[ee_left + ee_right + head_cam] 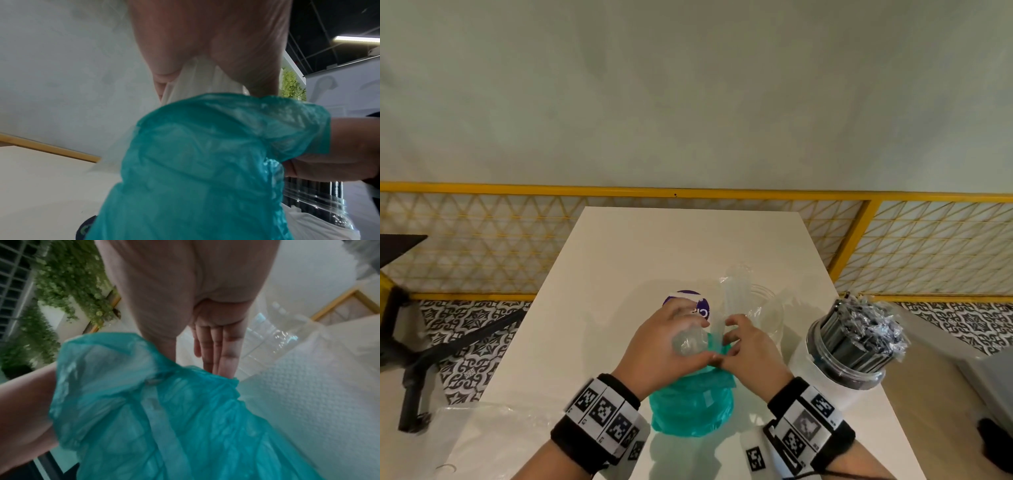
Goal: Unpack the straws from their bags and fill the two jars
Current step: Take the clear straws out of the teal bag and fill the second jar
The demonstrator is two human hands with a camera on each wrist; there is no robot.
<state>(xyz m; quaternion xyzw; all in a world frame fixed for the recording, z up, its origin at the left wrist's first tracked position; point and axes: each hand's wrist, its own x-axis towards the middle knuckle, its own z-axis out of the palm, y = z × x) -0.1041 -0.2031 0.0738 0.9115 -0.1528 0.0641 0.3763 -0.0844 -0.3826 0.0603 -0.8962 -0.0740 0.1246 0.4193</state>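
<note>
Two jars stand on the white table [619, 260]: one jar [849, 346] packed with dark straws [866, 329] to the right of the grip, and an empty clear jar [763, 308] just beyond it. One teal bag [691, 407] hangs below both hands. The left hand [671, 346] is clamped on a clear bundle of straws [736, 291] rising from it; the right hand [750, 346] pinches the bag's mouth. A purple lid [688, 303] lies partly hidden behind the left hand.

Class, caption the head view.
Both hands, left hand and right hand, grip a teal bag of clear straws.
</note>
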